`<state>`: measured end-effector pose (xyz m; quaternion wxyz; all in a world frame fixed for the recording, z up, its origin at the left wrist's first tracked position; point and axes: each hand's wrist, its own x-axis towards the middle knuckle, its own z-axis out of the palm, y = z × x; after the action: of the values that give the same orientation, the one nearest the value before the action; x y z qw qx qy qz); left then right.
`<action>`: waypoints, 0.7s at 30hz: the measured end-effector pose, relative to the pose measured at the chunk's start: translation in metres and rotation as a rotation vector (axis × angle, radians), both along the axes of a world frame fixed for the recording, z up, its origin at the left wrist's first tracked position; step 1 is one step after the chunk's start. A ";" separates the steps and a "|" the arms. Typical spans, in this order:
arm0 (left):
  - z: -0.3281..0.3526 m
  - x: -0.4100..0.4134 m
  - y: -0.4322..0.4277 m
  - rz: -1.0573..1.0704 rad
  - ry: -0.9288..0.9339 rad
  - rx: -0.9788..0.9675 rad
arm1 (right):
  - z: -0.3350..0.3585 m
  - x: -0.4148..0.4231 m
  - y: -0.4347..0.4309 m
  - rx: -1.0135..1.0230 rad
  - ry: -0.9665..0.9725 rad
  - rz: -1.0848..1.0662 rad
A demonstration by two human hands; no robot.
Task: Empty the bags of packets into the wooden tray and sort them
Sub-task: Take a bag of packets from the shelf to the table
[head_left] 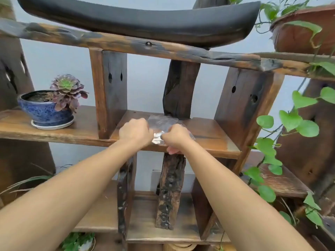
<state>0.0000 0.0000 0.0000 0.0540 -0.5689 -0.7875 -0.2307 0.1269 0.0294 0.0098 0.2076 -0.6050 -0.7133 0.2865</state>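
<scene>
While both hands' fingers (164,135) pinch it, crinkly clear bag (163,122) rests on rough wooden shelf (208,134).

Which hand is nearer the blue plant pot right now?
Left. The left hand grips the clear bag on the shelf, right of the blue pot past a wooden post. The right hand holds the bag's other side, farther off.
</scene>
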 end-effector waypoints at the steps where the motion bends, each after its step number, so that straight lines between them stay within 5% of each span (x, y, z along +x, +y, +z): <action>1: 0.002 -0.007 0.010 0.008 -0.044 0.029 | -0.001 -0.003 0.009 -0.002 0.067 -0.035; 12: -0.035 -0.041 0.103 0.197 -0.287 -0.198 | -0.036 -0.030 0.079 0.104 0.136 -0.122; 16: -0.038 -0.038 0.102 0.182 -0.348 -0.126 | -0.040 -0.031 0.084 0.091 0.224 -0.138; 21: -0.046 -0.029 0.077 -0.010 -0.654 0.210 | -0.044 -0.034 0.072 0.051 0.454 -0.251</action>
<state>-0.0291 0.0771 -0.0456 -0.1441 -0.4601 -0.7323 -0.4809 0.0931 0.1018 -0.0345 0.4114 -0.6035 -0.5748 0.3691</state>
